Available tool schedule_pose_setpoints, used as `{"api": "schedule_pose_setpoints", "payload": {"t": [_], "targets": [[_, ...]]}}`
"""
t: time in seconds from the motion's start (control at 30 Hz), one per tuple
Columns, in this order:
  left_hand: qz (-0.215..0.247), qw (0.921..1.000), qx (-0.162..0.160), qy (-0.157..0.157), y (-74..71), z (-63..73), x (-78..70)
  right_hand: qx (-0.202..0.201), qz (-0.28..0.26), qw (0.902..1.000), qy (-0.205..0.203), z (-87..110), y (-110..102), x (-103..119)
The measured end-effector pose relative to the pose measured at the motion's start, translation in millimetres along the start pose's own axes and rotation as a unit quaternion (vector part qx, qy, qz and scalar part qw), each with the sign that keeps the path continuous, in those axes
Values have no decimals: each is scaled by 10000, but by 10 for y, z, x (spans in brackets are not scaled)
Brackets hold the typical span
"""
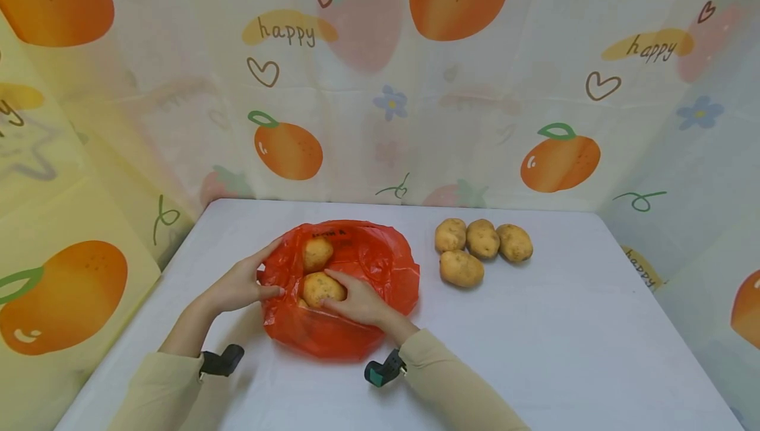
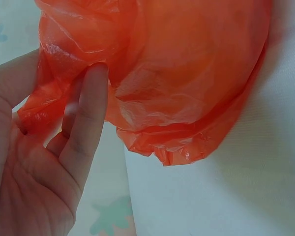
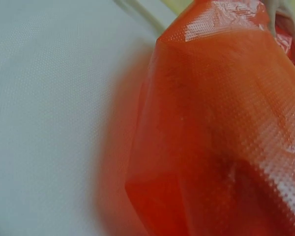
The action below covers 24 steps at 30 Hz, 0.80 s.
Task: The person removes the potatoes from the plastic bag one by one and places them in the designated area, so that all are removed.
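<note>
A red plastic bag (image 1: 398,279) lies open on the white table, its mouth facing up. Inside it show one potato (image 1: 317,254) toward the back and another potato (image 1: 323,289) nearer the front, with a sliver of a further one beside it. My left hand (image 1: 240,284) grips the bag's left rim between thumb and fingers; the left wrist view shows the thin red film (image 2: 83,37) bunched in that hand. Reaching into the bag, my right hand (image 1: 359,300) holds the front potato between thumb and fingers. In the right wrist view the bag's side (image 3: 211,123) hides this hand.
Several potatoes lie in a group at the back right of the table, among them a front one (image 1: 462,268) and a rightmost one (image 1: 514,243). A printed cloth (image 1: 475,101) hangs behind the white table (image 1: 564,332) and along its sides.
</note>
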State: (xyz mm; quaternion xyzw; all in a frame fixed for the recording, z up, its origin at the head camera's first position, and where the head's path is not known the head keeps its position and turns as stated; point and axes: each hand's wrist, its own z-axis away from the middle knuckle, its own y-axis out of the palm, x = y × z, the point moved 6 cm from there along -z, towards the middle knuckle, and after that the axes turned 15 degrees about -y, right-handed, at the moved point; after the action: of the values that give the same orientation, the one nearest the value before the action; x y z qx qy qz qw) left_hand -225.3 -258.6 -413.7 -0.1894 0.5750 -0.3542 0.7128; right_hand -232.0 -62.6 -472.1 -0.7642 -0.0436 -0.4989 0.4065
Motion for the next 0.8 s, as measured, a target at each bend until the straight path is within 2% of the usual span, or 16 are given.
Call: {"api": "schedule_pose_setpoints", "payload": {"t": [0.2,0.37,0.8], "targets": [[48,9998,92,-154,2,15,-3,-257,-307,9992,88,-2,-22,-22],[34,9999,88,-141,-5,18,-10,-393,-456,9981,136,20,-63,-32],[34,9999,65,-97,2,11,-13,-646,-481,9966,157,74,-211,41]]}}
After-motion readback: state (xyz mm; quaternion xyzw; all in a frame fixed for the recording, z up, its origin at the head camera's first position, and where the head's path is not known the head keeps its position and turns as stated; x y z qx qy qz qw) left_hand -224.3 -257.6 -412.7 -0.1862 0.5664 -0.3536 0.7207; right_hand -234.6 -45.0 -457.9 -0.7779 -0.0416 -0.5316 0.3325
